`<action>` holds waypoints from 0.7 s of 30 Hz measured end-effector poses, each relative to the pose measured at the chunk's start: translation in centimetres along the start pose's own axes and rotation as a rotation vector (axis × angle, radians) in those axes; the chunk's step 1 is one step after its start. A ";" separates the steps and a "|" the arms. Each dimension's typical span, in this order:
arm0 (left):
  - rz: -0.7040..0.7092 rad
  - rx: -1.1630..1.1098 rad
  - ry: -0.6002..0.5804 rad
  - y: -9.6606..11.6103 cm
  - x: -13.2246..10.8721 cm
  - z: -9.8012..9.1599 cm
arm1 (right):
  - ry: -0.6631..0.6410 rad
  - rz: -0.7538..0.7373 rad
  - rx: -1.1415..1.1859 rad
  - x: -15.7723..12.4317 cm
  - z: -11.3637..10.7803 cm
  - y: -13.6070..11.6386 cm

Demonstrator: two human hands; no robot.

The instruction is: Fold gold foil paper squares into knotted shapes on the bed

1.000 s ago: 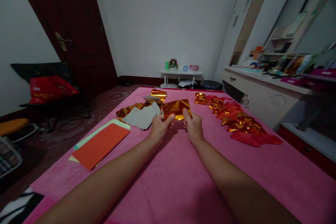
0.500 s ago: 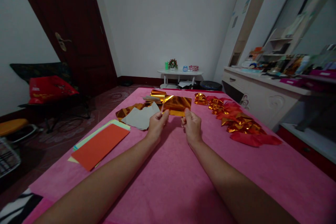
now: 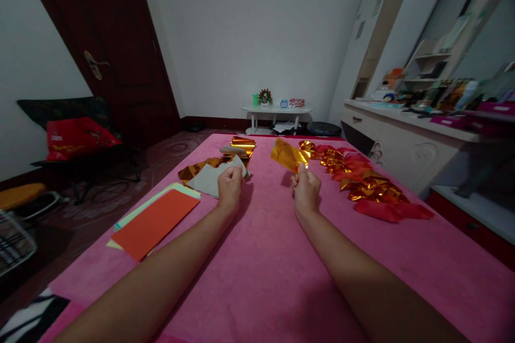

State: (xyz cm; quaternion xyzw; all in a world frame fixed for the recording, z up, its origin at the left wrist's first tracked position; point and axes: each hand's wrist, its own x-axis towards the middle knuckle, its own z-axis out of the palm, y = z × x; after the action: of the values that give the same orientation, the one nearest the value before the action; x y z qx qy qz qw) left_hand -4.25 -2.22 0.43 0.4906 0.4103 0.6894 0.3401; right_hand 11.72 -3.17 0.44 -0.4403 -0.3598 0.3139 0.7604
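Observation:
A small sheet of shiny gold foil (image 3: 286, 154) is pinched at its lower right corner by my right hand (image 3: 308, 190), its free end tilted up to the left above the table. My left hand (image 3: 230, 188) is closed in front of a torn greyish-white sheet (image 3: 205, 178); whatever its fingers hold, if anything, is hidden. Behind that sheet lie crumpled gold foil (image 3: 189, 171) and a gold foil roll (image 3: 242, 142). To the right of my right hand runs a row of gathered gold foil pieces (image 3: 372, 186) and red pieces (image 3: 390, 211).
A pink cloth (image 3: 257, 268) covers the table. On its left side is a stack of coloured paper with an orange sheet (image 3: 156, 223) on top. Beyond stand a small white table (image 3: 277, 110), a cluttered dresser (image 3: 398, 123) and a chair bearing a red bag (image 3: 80, 138).
My hands have moved apart. The left one has let go of the gold foil and shifted left; the right one has carried the foil rightward, tilting it.

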 end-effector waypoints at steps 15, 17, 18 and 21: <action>-0.015 0.035 -0.214 1.1 -2.5 2.2 | -0.323 -0.100 -0.208 -3.1 1.5 -0.2; -0.013 0.064 -0.122 0.4 -1.1 1.0 | -0.209 -0.078 -0.177 -1.5 0.7 0.1; 0.013 0.058 -0.015 0.1 -0.4 0.3 | -0.127 -0.055 -0.143 -0.7 0.1 0.3; 0.030 0.051 0.107 -0.5 1.1 -1.1 | -0.028 0.049 0.003 1.3 -1.1 0.4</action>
State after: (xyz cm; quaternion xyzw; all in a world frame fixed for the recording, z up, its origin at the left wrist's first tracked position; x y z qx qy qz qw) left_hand -5.55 -1.32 0.19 0.4677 0.4381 0.7089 0.2946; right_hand 13.29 -2.43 0.09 -0.4434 -0.3590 0.3391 0.7480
